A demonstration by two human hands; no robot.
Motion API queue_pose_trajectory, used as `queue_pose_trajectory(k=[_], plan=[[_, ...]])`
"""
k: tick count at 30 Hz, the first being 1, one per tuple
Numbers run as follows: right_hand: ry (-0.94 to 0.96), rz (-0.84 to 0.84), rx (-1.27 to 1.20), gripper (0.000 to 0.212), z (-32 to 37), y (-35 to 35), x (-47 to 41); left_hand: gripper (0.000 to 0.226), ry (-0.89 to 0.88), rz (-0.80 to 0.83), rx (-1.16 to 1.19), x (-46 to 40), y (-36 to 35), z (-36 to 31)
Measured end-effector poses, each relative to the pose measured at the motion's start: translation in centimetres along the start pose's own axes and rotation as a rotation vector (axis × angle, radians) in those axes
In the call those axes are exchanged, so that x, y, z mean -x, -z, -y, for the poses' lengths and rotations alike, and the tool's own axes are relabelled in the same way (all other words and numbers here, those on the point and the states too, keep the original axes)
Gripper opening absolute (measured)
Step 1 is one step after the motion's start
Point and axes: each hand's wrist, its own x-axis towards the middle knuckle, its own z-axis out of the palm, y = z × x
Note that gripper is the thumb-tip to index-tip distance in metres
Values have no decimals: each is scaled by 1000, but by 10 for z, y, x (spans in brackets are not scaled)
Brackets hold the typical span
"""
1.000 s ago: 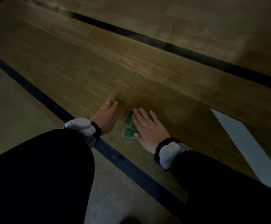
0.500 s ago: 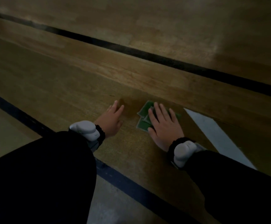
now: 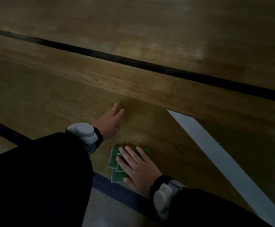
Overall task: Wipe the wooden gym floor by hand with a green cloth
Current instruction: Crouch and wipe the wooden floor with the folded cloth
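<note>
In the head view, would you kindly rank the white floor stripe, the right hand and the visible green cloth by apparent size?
1. White floor stripe, clearly largest.
2. Right hand.
3. Green cloth, smallest as seen, though the hand covers much of it, so its full size is unsure.

A green cloth [image 3: 115,159], folded, was pressed flat onto the wooden floor [image 3: 150,38] by the right hand [image 3: 137,167], whose fingers were laid straight across it. The left hand [image 3: 109,122] was spread flat on the boards farther away, apart from the cloth. Both wrists were fitted with grey devices on black bands, and dark sleeves were worn. 1 black line [image 3: 133,62], 1 dark blue line [image 3: 117,190] and 1 white stripe [image 3: 215,154] were marked on the floor.
</note>
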Motion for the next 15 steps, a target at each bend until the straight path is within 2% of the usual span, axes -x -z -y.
queue_pose_trajectory(k=[15], plan=[[18, -55, -9, 61, -8, -4, -4, 63, -3, 34, 0, 0, -6, -5]])
